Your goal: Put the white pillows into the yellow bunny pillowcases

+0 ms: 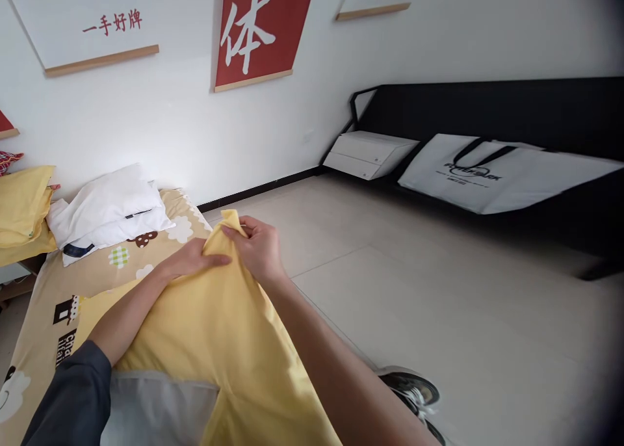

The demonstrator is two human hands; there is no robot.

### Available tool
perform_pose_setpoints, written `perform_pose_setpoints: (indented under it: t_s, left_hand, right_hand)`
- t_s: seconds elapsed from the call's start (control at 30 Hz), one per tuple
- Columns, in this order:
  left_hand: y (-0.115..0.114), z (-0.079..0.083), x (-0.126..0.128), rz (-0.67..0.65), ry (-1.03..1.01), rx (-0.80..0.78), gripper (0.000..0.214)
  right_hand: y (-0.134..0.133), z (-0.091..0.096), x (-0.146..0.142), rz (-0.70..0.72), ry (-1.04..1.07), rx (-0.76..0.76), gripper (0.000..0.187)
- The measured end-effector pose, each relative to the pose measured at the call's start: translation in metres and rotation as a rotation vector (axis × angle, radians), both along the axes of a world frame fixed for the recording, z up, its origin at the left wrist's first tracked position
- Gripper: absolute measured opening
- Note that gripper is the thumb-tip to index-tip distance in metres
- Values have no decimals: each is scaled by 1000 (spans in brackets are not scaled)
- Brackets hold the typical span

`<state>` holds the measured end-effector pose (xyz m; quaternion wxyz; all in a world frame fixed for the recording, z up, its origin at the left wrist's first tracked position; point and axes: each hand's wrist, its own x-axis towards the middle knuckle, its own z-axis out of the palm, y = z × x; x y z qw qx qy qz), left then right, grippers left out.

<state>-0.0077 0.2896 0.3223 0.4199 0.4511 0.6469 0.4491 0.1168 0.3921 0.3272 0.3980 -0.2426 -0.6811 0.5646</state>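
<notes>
A yellow pillowcase [214, 329] lies draped across my lap and over the edge of the bed. My right hand [258, 244] pinches its far corner, fingers closed on the cloth. My left hand [192, 259] grips the same corner from the left, thumb pressed along the fabric. A grey-white pillow [156, 407] shows below the yellow cloth near my left sleeve.
The bed [97, 270] has a tan sheet with cartoon prints. White pillows [107, 212] and yellow pillows [22, 212] lie at its far end. Across the tiled floor stand a black frame [487, 108], a white bag [492, 173] and a white box [365, 153]. My shoe [414, 394] is on the floor.
</notes>
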Motion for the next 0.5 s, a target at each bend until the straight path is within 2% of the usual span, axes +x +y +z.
perform_pose_setpoints:
  t_s: [0.07, 0.1, 0.17, 0.23, 0.27, 0.33, 0.37, 0.4, 0.5]
  left_hand:
    - [4, 8, 12, 25, -144, 38, 44]
    - [4, 12, 16, 44, -202, 57, 44]
    - [3, 18, 19, 83, -255, 88, 44]
    - [5, 18, 16, 129, -269, 138, 45]
    - [7, 16, 14, 150, -265, 174, 45]
    - [15, 10, 9, 184, -227, 247, 45]
    - [20, 7, 7, 200, -201, 274, 45]
    - [25, 4, 6, 216, -178, 290, 45]
    - [36, 2, 5, 244, -185, 253, 46]
  right_hand:
    - [4, 5, 7, -62, 16, -18, 37]
    - [5, 7, 13, -43, 21, -55, 42]
    - [5, 7, 29, 82, -6, -131, 53]
    - [3, 2, 48, 220, -142, -143, 63]
    - [2, -2, 57, 272, -256, -124, 61]
    - [1, -13, 71, 321, -491, -67, 40]
    - [2, -19, 75, 314, -577, -32, 29]
    - [2, -26, 78, 287, -631, 6, 26]
    - [5, -44, 84, 116, -632, 142, 34]
